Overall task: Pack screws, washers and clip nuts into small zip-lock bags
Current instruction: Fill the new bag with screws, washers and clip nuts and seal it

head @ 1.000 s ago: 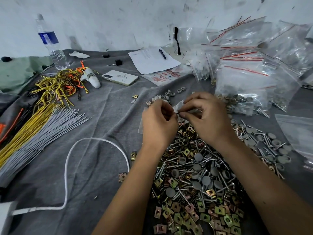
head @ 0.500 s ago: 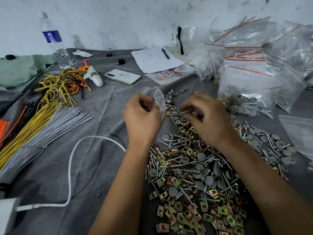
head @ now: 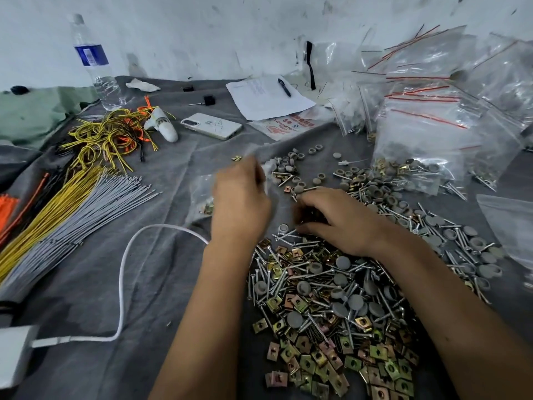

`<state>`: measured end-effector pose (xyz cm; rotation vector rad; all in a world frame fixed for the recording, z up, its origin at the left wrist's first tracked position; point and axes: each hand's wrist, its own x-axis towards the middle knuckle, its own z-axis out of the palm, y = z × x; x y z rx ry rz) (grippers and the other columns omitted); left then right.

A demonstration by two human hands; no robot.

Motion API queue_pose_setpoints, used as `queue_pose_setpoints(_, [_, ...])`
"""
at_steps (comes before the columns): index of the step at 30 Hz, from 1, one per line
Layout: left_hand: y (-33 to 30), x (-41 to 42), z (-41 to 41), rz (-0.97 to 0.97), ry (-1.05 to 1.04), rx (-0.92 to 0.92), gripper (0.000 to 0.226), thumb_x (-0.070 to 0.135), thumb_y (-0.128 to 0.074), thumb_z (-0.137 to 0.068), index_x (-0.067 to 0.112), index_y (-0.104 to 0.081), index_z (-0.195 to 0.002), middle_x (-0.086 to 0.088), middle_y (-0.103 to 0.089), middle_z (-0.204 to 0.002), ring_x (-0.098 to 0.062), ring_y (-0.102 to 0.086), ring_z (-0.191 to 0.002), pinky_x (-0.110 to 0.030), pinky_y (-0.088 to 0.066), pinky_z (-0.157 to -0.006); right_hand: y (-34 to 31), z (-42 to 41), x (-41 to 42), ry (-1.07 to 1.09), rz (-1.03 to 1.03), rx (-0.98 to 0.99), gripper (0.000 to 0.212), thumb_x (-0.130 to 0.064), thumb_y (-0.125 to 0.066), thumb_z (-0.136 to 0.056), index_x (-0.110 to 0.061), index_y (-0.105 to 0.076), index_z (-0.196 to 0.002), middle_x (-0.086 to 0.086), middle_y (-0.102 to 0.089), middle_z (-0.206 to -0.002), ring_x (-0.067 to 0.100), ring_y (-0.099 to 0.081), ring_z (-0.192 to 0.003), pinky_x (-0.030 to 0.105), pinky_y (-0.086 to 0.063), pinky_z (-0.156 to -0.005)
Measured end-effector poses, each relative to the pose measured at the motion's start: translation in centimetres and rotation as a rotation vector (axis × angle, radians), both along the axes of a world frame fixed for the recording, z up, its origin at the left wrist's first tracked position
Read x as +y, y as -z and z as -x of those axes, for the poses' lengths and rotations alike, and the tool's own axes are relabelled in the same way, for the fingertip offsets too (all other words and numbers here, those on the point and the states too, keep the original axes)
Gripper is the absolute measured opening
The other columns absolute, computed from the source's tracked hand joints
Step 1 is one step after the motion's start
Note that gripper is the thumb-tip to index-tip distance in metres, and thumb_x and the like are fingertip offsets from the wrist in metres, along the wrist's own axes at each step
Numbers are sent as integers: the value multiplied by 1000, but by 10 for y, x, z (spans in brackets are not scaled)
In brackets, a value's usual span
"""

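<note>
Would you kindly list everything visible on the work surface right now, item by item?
water bottle: one, clear, blue label, back left
phone: one, white, centre back
paper: one sheet, white, with black pen
cable ties: bundles, grey, yellow, orange, left
white cable: one, front left
screws, washers and clip nuts: heap, silver, grey, brass, centre
filled bags: many, clear, red-striped, right
small bag: one, clear, blurred, at left hand
right hand: on the heap; grip blurred

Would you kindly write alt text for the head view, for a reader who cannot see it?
A person's left hand holds up a small clear bag while the right hand reaches into a heap of screws, clip nuts and grey washers on a grey cloth. Filled zip-lock bags pile up at the right.
</note>
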<state>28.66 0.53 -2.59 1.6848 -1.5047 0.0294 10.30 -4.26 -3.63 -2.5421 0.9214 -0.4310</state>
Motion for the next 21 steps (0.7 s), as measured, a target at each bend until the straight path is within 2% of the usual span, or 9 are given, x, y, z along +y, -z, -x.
queue_pose_setpoints(3, [9,-6,5,-134,119,39,14,-8,-61,-79,6,-64,-82,-7,-64,-75,-25,-60,-71,-40,-51,-64,0,0,1,-13,50,13,11,-22,-73,-93,-21,-67,-101,-16,-53,-98,10,-49,-102,31,-39,-90])
queue_pose_setpoints(6, [14,-10,8,-159,160,97,16,-7,-63,-79,8,-63,-84,-1,-63,-75,-20,-60,-70,-43,-54,-65,-1,1,2,-11,44,19,16,-19,-74,-92,-17,-69,-107,-5,-63,-106,17,-54,-105,38,-44,-94])
queue_pose_setpoints(10, [16,-12,7,-143,106,147,15,-4,-62,-81,11,-63,-85,0,-66,-77,-19,-63,-72,-42,-55,-67,-1,-1,3,7,60,50,26,-18,-73,-92,-14,-66,-117,0,-64,-116,20,-52,-107,36,-42,-95])
queue_pose_setpoints(15, [16,-12,6,-155,88,219,17,-5,-61,-80,11,-62,-85,-1,-68,-77,-20,-66,-74,-43,-57,-70,5,-6,1,70,137,49,20,-11,-67,-93,-14,-66,-112,3,-63,-116,21,-52,-112,31,-36,-104])
queue_pose_setpoints(19, [15,-10,10,-165,117,240,17,-6,-63,-80,11,-63,-84,1,-67,-78,-15,-65,-73,-37,-57,-70,8,-6,-1,175,240,29,19,-14,-65,-97,-12,-66,-116,4,-64,-112,23,-52,-108,32,-39,-94])
queue_pose_setpoints(21, [14,-10,11,-181,138,253,17,-6,-64,-82,11,-63,-86,0,-67,-79,-15,-65,-75,-40,-58,-72,4,-3,0,219,234,-128,13,-16,-68,-96,-12,-70,-108,0,-66,-103,17,-57,-98,28,-44,-85])
